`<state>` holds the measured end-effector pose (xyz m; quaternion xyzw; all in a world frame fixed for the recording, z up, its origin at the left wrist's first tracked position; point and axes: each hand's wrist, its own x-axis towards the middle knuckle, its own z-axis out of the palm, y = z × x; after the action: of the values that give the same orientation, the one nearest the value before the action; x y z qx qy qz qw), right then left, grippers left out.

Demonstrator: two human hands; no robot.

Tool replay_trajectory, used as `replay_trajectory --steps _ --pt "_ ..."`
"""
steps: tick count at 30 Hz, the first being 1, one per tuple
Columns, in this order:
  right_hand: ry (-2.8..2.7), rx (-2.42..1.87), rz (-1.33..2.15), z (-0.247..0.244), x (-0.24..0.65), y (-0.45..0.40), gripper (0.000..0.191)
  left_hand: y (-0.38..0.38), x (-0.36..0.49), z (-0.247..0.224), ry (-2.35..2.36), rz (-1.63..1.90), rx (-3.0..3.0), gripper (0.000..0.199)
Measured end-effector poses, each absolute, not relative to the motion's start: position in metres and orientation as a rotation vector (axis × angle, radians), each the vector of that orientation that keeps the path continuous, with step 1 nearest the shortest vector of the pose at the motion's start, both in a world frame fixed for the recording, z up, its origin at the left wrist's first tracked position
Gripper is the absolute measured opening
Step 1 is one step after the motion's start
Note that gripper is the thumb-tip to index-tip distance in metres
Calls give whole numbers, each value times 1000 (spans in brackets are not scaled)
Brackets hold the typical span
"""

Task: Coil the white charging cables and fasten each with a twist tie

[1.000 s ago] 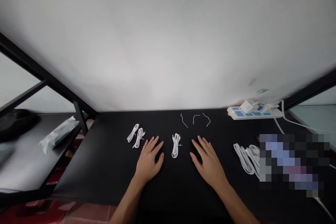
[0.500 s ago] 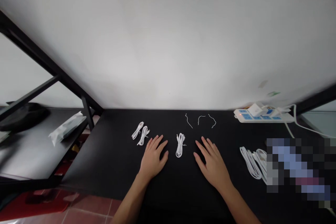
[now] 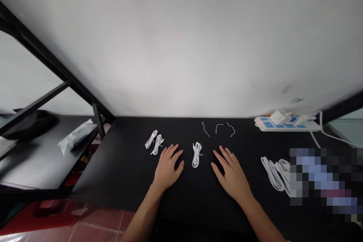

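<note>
A coiled white cable (image 3: 196, 155) was laid lengthwise on the black desk (image 3: 121, 166), midway between both hands and touched by neither; its loops were gathered by a thin tie (image 3: 201, 154) around the middle, apparently so that they would not spring apart. The left hand (image 3: 167, 168) was set down just left of it, palm down, the fingers loosely parted, the thumb held well out, and nothing grasped. The right hand (image 3: 231, 176) was placed to its right in much the same way, the fingers a little spread and no object held. Both seemed to be rested on the desk for support, though how firmly they were pressed could not be told. Beyond the left fingertips, two tied cables (image 3: 157, 145) were set side by side, probably to be kept as a pair. Three loose ties (image 3: 206, 130) were spread apart on the far side, where each could be seen singly. Farther right, two looser coils (image 3: 272, 176) were partly hidden by a blurred patch, and a power strip (image 3: 268, 125) was placed near the wall (image 3: 181, 45).
</note>
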<state>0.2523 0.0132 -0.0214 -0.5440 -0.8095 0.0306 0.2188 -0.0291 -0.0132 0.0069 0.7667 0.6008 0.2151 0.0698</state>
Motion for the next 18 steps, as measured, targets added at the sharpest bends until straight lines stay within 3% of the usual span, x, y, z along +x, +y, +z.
replay_trajectory --steps 18 --pt "-2220 -1495 75 -22 253 12 51 -16 -31 3 1785 721 2309 39"
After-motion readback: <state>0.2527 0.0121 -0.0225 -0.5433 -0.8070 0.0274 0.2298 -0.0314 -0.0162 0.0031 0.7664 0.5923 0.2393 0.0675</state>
